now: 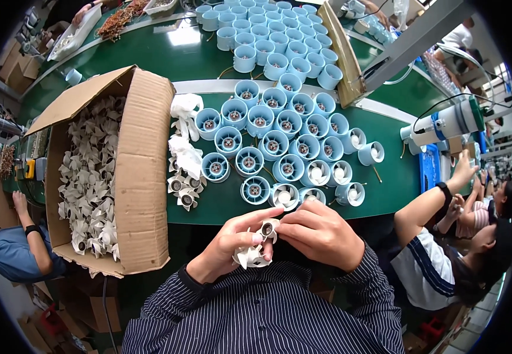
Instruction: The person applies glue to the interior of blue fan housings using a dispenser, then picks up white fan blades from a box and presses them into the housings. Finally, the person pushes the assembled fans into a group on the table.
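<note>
My left hand (pixel 225 245) is closed around a small bunch of white plastic fan wheels (pixel 250 257). One wheel (pixel 268 229) sticks up at its fingertips, hollow hub facing up. My right hand (pixel 322 233) is beside it, fingers bent together in a pinch at that wheel's edge; its fingertips are partly hidden. Just beyond both hands stand rows of light-blue round housings (pixel 255 190) on the green table. Several at the near right hold white fan wheels, such as the housing (pixel 284 196) in front of my hands. Farther housings show a bare motor in the middle.
A large open cardboard box (pixel 144 171) full of fan wheels (pixel 90 177) stands at the left. Loose fan wheels (pixel 186 190) and white plastic bags (pixel 186 112) lie beside it. More housings fill the far green table (pixel 149 56). Co-workers (pixel 430 259) sit at both sides.
</note>
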Tool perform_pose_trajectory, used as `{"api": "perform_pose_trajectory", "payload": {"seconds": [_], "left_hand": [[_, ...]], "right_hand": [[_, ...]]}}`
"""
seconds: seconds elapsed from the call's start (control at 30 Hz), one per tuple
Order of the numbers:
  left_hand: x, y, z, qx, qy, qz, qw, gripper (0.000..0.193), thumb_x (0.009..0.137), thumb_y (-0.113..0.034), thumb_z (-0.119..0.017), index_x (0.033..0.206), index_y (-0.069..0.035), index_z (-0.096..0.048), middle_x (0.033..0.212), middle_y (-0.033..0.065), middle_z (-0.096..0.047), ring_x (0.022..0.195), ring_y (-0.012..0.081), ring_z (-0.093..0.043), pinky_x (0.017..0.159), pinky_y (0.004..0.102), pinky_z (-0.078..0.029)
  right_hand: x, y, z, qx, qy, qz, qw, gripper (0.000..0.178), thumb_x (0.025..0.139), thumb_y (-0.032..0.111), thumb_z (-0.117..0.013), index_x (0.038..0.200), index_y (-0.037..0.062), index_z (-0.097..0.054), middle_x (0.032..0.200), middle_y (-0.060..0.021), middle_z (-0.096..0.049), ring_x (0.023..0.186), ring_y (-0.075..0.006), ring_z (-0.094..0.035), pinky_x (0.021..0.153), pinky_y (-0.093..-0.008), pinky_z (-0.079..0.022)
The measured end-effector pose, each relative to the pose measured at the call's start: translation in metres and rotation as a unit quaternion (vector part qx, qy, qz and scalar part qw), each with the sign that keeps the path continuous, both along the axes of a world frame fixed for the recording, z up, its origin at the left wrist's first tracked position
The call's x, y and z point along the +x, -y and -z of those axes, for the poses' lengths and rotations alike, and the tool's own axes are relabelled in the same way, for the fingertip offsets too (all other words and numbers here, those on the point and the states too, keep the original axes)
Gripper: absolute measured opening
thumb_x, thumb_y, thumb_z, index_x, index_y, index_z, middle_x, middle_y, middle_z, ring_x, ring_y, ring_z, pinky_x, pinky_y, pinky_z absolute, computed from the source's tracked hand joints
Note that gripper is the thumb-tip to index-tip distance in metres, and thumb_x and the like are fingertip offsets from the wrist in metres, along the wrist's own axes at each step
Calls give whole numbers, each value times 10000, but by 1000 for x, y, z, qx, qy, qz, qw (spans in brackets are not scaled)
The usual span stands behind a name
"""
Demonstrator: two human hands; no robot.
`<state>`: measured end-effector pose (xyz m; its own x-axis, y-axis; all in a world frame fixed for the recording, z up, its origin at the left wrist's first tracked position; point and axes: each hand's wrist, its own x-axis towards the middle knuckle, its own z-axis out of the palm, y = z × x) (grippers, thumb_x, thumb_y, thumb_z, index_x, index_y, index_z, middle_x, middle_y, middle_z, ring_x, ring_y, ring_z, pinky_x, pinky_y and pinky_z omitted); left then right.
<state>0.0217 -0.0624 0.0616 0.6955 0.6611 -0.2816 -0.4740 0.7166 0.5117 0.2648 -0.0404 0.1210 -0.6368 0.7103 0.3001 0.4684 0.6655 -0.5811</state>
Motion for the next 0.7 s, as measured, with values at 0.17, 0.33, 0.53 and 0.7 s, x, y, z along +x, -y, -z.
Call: {"api": "perform_pose_trajectory", "payload": {"seconds": [0.17,0.33,0.53,0.7], "left_hand": [[-15,5,-8,-8,11,-12,1000,736,967,-222,-703,1614,28,-456,1159,160,-686,890,223,-743,783,342,-598],[-35,17,5,-47,-28,-51,997,558,1025,-307,-635,1465,30,-571,1137,178,-723,870,215,-747,599,299,-573],[-44,26,9,-83,-50,-79,992,436,1132,-369,-510,1314,6,-640,1077,151,-737,889,209,-756,449,250,-505],[-49,24,8,-79,-67,-93,990,450,1161,-424,-495,1272,-12,-639,1073,135,-737,914,216,-762,486,256,-527]], "right_hand": [[-13,-5,-3,27,-10,7,1000,184,844,25,-836,1004,50,-747,986,-68,-731,843,-267,-667,743,-374,-552],[-35,-32,3,-18,-20,109,994,120,875,18,-801,962,34,-719,929,-87,-697,849,-301,-649,760,-398,-541],[-58,-47,15,-16,27,117,993,87,896,60,-787,941,35,-717,896,-91,-678,877,-325,-634,787,-431,-526],[-68,-43,16,-17,53,128,990,81,901,96,-790,942,48,-740,904,-85,-686,896,-309,-638,799,-440,-523]]}}
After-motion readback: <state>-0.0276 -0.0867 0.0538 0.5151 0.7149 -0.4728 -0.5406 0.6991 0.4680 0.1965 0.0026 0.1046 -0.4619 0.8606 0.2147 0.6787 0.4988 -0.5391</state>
